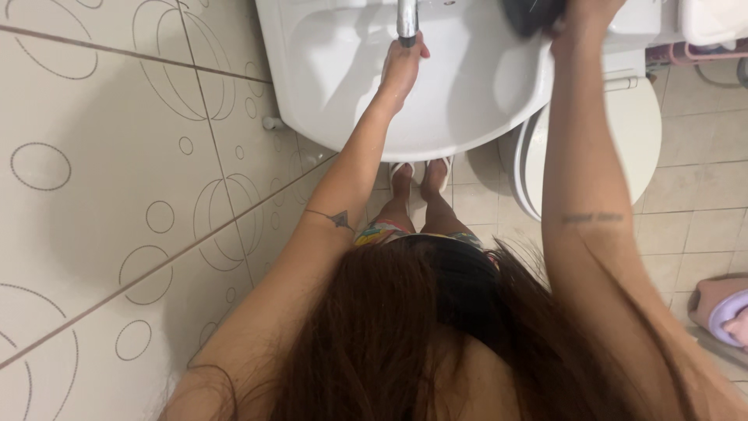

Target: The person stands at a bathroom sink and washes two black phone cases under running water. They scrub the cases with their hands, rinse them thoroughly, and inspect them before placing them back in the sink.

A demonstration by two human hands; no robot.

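Standing over a white washbasin [467, 117], a person cups the left hand [401, 66], fingers loosely curled and holding nothing, just beneath the chrome tap spout [407, 19], seemingly placed to meet water. The right hand [580, 19] reaches to the far right rim, closed on a dark object [530, 12] of unclear kind. A white toilet [615, 132] stands just right of the basin.

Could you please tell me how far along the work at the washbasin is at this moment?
Early stage, it seems. Done: both hands are up at the white washbasin. In hand: the left hand sits under the metal tap spout, while the right hand holds a dark object on the basin's rim. Left: no running water, foam or wet streaks can be made out in the bowl, so any rinsing or wiping looks still ahead.
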